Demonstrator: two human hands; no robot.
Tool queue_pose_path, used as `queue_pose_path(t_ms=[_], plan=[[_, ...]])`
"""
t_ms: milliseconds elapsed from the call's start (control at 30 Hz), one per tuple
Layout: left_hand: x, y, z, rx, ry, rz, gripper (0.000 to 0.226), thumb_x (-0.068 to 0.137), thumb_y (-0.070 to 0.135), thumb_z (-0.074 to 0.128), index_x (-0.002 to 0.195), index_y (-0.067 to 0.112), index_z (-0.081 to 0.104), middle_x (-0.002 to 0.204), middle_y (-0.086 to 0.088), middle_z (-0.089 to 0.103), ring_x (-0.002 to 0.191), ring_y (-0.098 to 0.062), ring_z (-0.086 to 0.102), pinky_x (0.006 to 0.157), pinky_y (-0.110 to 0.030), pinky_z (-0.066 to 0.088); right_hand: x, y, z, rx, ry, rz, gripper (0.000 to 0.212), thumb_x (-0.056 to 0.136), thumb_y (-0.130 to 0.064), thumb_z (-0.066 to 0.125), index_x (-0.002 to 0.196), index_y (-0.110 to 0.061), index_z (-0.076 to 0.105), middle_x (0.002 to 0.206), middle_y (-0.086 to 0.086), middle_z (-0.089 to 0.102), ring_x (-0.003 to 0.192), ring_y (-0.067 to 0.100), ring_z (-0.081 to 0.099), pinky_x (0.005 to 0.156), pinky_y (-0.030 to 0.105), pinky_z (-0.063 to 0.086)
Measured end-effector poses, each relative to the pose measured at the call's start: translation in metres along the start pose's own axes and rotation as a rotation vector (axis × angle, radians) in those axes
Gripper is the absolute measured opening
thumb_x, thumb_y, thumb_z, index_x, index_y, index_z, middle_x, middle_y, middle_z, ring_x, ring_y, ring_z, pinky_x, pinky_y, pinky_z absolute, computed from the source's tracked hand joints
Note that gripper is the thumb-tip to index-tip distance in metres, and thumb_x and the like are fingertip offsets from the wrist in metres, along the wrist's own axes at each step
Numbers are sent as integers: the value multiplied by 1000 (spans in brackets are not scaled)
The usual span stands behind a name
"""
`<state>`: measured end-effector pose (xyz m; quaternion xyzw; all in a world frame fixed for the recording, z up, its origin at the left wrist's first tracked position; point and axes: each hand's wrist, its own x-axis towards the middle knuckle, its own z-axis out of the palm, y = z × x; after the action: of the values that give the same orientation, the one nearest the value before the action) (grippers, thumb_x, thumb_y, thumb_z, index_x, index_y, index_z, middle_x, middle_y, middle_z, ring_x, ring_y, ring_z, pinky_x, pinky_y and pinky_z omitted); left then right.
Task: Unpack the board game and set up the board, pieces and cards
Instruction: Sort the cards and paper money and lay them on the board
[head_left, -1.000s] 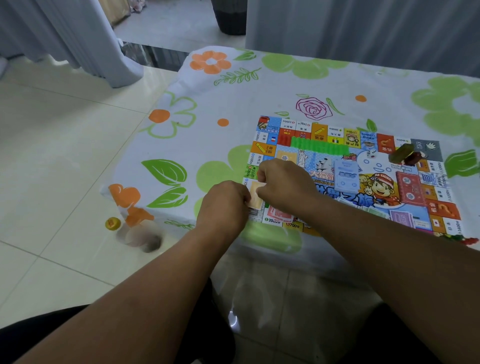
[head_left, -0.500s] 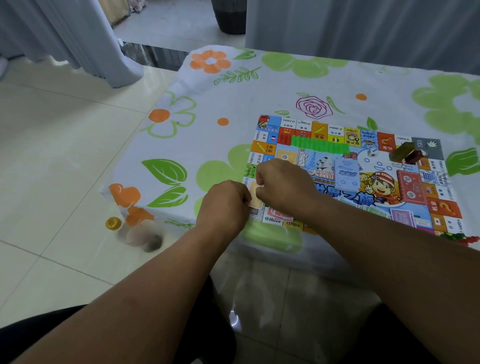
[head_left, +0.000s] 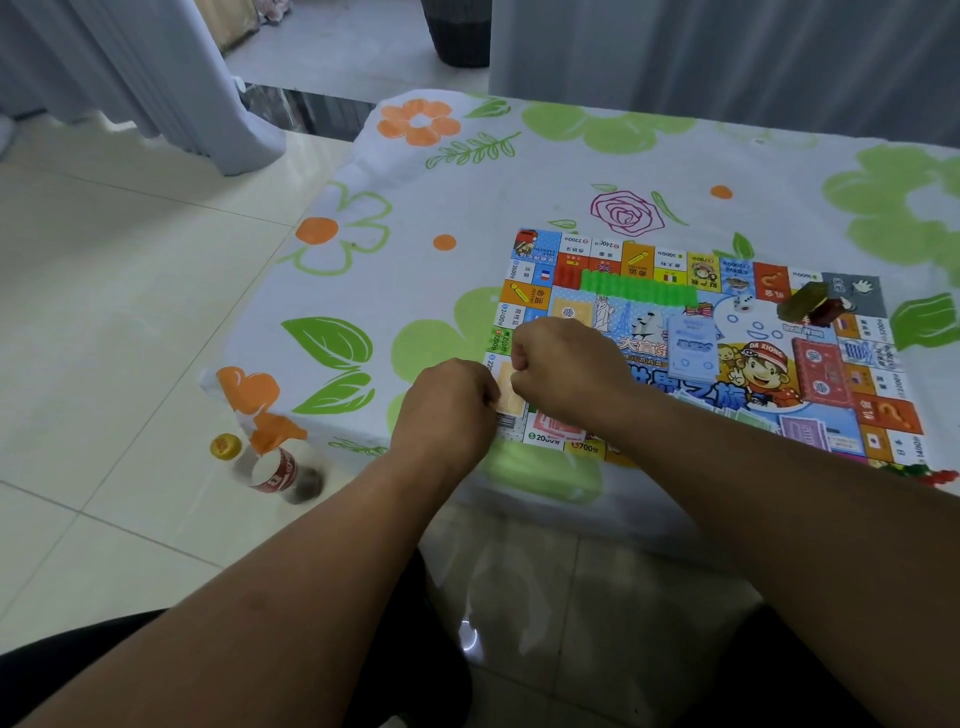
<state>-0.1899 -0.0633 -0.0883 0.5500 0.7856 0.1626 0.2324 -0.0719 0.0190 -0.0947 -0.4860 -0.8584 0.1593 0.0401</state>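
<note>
A colourful game board lies flat on the table. Over its near left corner my left hand and my right hand both pinch a small orange stack of cards; most of it is hidden between the fists. A row of green plastic pieces lies along the board's far side. A blue card deck and a red card deck sit in the middle. Dark green and brown pieces are heaped near the far right corner, with dice beside them.
The table wears a white cloth with green and orange flowers. A plastic bottle with a red label lies on the tiled floor at the table's left corner. Grey curtains hang behind.
Both hands stay over the board's near left corner on the orange cards, shifting only slightly. The board and its pieces have not moved.
</note>
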Motion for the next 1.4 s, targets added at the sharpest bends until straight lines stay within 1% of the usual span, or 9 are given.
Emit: queue_pose_path(t_ms=[300,567,700,800,1100,1233,1300,1333,1400], plan=[[-1,1,-5,-8,-26,-12,25,80,0,57,90,18,71,93,-3,71,86,-25,63,70,-30,49,9,13,-31,110,55,125,4,76,-13,66,72,-14,67,76,4,69,74,26,66,72,45,59],[-5,12,-9,-34,-4,-20,21,81,0,57,94,14,66,96,-2,65,87,-24,59,68,-29,43,5,37,-42,151,-14,165,8,77,-7,68,71,-12,68,82,6,72,82,26,69,77,46,59],[-12,27,-4,-28,-76,45,17,81,4,61,83,21,66,92,0,70,87,-22,64,71,-28,49,-1,42,-45,163,-163,157,13,80,-3,74,86,-14,73,90,2,70,87,21,66,82,42,58],[-14,34,5,-11,-111,77,17,83,9,63,90,22,72,96,-1,73,91,-23,65,77,-31,53,-5,43,-42,119,-201,142,14,77,-1,73,89,-10,73,89,10,72,83,26,68,79,46,60],[-15,34,12,42,-131,85,22,86,11,62,97,23,77,100,-1,74,94,-22,65,77,-27,51,-13,40,-34,71,-232,133,30,71,-12,77,99,-9,67,99,14,69,87,30,67,74,42,57],[-16,34,12,57,-123,101,26,85,9,61,95,24,79,98,0,75,91,-22,65,74,-28,51,-11,37,-30,99,-224,150,41,72,-10,77,109,2,66,111,24,67,95,40,68,81,52,57],[-17,34,12,66,-125,107,26,85,10,61,96,25,79,98,1,75,91,-22,65,73,-26,50,-9,37,-29,129,-245,176,35,73,-8,77,104,6,66,102,27,68,84,39,68,76,52,57],[-17,34,12,67,-126,108,26,85,11,61,96,25,79,99,1,75,91,-22,65,72,-26,49,-7,38,-28,144,-260,186,26,75,-7,77,94,7,66,86,26,65,72,33,62,67,48,55],[-17,33,12,66,-122,107,26,86,12,61,98,25,79,100,2,75,92,-21,65,71,-25,47,-5,38,-27,169,-296,204,23,76,-4,76,68,0,55,65,13,46,62,25,46,57,37,39]])
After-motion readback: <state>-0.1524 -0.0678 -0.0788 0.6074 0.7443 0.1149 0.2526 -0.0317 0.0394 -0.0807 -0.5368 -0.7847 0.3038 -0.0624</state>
